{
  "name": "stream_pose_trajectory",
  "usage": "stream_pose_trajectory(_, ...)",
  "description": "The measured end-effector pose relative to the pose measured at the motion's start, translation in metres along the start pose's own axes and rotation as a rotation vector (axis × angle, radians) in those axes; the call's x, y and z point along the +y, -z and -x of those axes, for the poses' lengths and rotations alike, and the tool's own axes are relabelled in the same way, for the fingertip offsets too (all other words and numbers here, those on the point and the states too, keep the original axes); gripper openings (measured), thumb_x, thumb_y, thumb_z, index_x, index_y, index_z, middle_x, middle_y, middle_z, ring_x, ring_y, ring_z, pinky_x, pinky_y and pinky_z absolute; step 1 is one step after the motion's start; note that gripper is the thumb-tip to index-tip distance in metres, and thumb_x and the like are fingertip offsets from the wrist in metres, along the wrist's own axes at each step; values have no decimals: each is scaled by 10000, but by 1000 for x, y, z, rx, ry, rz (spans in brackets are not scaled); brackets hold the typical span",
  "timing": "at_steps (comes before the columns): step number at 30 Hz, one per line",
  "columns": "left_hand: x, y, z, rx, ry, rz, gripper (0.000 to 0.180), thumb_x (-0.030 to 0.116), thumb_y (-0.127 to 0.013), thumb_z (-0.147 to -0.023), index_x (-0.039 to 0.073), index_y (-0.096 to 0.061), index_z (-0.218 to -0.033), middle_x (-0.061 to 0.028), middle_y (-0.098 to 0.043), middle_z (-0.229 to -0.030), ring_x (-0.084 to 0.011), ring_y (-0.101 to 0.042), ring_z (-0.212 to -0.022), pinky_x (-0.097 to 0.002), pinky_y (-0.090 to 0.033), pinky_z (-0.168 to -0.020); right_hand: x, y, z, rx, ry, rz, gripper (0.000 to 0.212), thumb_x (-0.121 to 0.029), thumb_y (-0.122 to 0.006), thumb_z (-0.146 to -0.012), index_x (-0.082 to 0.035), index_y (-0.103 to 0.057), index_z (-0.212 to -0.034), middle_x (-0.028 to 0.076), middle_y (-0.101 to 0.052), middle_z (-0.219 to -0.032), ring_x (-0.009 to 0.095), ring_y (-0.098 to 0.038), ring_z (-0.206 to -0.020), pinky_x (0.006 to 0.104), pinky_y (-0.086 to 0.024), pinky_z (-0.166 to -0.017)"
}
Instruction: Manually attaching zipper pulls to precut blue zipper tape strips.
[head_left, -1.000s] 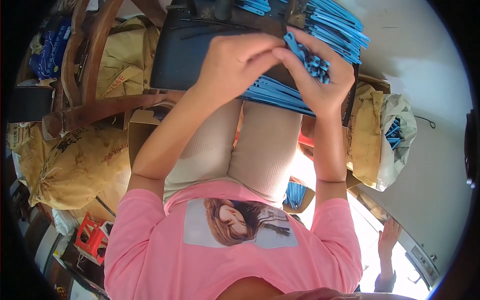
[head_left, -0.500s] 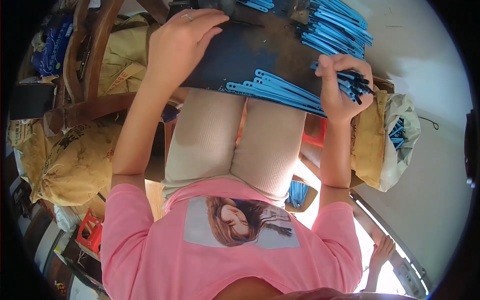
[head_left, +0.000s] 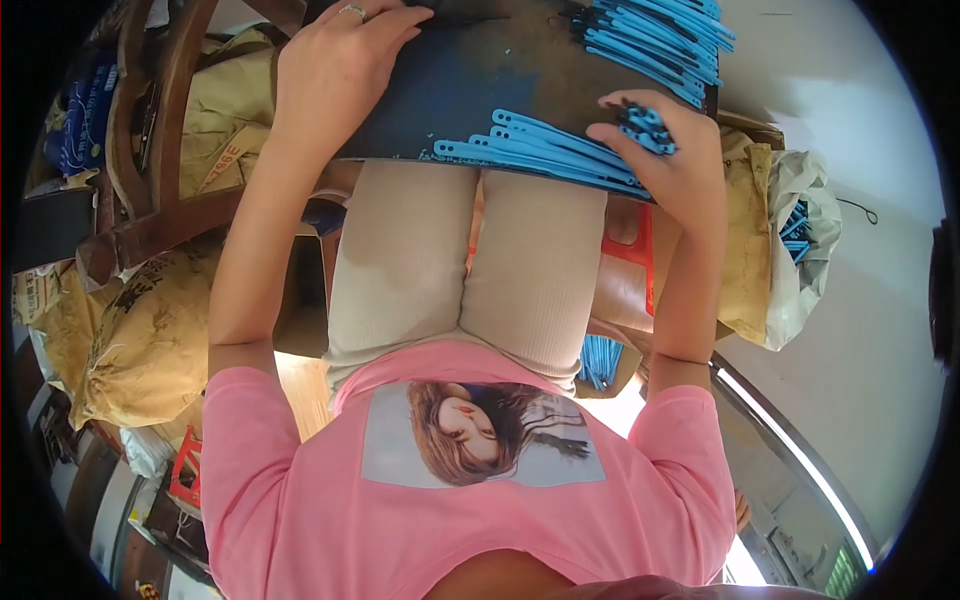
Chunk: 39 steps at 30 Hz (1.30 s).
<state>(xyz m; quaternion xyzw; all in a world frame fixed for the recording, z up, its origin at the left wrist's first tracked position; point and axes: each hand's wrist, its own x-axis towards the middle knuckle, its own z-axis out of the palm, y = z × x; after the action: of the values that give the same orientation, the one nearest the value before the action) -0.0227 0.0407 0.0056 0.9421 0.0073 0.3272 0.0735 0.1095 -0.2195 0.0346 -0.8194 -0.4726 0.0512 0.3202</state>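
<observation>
Left hand (head_left: 340, 80) half-bent over the dark table (head_left: 470, 90), hold unclear to us; right hand (head_left: 675, 160) curled around a strip bundle (head_left: 646, 130).
We see a brown sack (head_left: 150, 335) with dark print, a white bag (head_left: 800, 290) of blue-and-black pieces (head_left: 797, 235), and slim, holed blue strips (head_left: 580, 170) along the table's near edge.

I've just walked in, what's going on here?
A person's right hand holds a bundle of blue strips over the right side of a dark tabletop. The left hand is over the left side; whether it grips anything is unclear. Loose strips lie along the near edge, and a larger pile sits far right.
</observation>
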Motion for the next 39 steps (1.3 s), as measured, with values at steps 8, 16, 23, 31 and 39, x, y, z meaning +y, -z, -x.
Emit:
stream_pose_trajectory(8, 21, 15, -10, 22, 102, 178, 156, -25, -626, -768, 16, -604, -918, -144, -611, -846, -345, -607, -747, -377, -494, -629, -3, 4, 1, -346, 22, 245, 277, -242, -736, -761, -34, -655, -925, 146, -659, -812, 343, -610, -721, 374, -484, -638)
stream_pose_trajectory(16, 26, 20, -6, -19, 236, 241, 147, -7, -573, -833, 18, -562, -977, -158, -587, -791, -362, -593, -771, -395, -469, -659, -19, -1, -2, -347, 110, 484, 289, -179, -731, -666, -82, -642, -923, 126, -655, -805, 327, -621, -753, 413, -488, -633)
stream_pose_trajectory(23, 37, 4, 9, 48, 309, 484, 141, 128, -652, -863, 89, -664, -998, -46, -615, -780, -177, -582, -640, -269, -463, -577, -18, -1, -3, -386, 148, 528, 320, -177, -742, -654, -97, -628, -941, 107, -650, -796, 318, -621, -722, 406, -483, -614)
stream_pose_trajectory(31, 47, 2, 6, -131, 93, 645, 257, 276, -719, -800, 74, -678, -954, -99, -626, -739, -248, -592, -618, -325, -458, -553, -23, 2, -5, -163, 250, 371, 385, -125, -762, -618, -115, -599, -967, 74, -661, -842, 291, -624, -724, 362, -487, -609)
stream_pose_trajectory(39, 51, 6, 8, -76, 102, 692, 163, 182, -723, -798, 39, -698, -873, -96, -641, -749, -239, -580, -605, -311, -452, -543, -29, 1, -7, -88, 315, 470, 457, -80, -781, -588, -142, -629, -1014, 64, -667, -872, 265, -636, -745, 338, -495, -623)
